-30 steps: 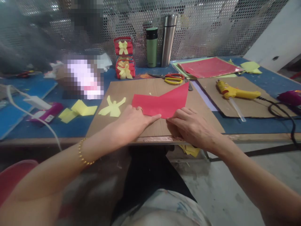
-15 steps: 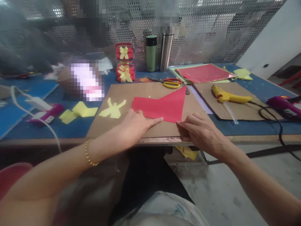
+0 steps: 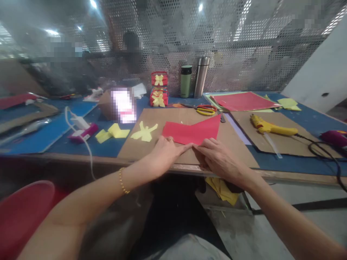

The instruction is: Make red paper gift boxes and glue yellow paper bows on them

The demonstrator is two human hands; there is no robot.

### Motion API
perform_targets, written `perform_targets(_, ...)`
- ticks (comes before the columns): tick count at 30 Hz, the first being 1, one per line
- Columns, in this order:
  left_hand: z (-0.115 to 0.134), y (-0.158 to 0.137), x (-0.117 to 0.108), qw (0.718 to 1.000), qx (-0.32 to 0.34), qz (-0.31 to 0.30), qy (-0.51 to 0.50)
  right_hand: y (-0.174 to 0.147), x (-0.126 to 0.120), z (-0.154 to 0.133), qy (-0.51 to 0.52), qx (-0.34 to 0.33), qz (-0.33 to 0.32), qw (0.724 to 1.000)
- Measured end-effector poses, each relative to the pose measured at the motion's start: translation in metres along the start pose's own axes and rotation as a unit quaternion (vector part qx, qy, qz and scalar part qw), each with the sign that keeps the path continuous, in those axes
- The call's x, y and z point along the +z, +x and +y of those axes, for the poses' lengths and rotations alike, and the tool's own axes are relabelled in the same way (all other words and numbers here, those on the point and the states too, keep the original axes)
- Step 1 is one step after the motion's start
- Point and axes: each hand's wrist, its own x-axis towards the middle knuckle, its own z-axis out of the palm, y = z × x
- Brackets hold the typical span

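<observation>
A folded sheet of red paper (image 3: 193,133) lies on a brown cardboard sheet (image 3: 235,148), its right side rising to a point. My left hand (image 3: 166,152) presses on its lower left edge, fingers curled and thumb stretched along the near fold. With closed fingers, my right hand (image 3: 218,156) pinches the near edge beside the left thumb. The thumbs almost meet, and what lies beneath the right fingers is hidden. Left of the paper rests a pale yellow bow-shaped cutout (image 3: 144,132). Scissors (image 3: 206,110) with red and yellow handles lie just beyond the paper.
A yellow glue gun (image 3: 276,129) lies on another cardboard piece at right, its cord trailing. Red sheets (image 3: 245,101) lie behind. Small red boxes with yellow bows (image 3: 159,92), a green tumbler (image 3: 185,82) and a steel flask (image 3: 201,77) stand at the back. Yellow papers (image 3: 116,130) lie left.
My right hand has slid left along the paper's near edge, toward my left thumb. My left hand stays on the paper's left part. The whole view has shifted.
</observation>
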Motion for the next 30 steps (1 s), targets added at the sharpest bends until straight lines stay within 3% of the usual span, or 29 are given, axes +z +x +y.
perform_targets(8,0.009,-0.006,0.004,0.998,-0.052,0.016,-0.006,-0.002,-0.002,0.000,-0.037,0.010,-0.058,0.998)
perform_targets(14,-0.006,-0.013,0.020,0.988,-0.146,0.038,-0.031,0.000,-0.004,-0.001,-0.014,0.014,-0.056,0.998)
perform_targets(20,-0.020,-0.010,0.026,0.992,-0.110,0.063,-0.011,0.003,-0.002,-0.001,-0.026,0.018,-0.060,0.998)
perform_targets(26,0.000,0.003,0.025,0.993,-0.059,0.100,-0.027,0.013,-0.004,-0.009,-0.082,0.047,-0.075,0.993)
perform_targets(30,0.011,0.000,0.029,0.985,-0.097,0.134,-0.057,0.018,-0.003,-0.011,-0.102,0.056,-0.084,0.990)
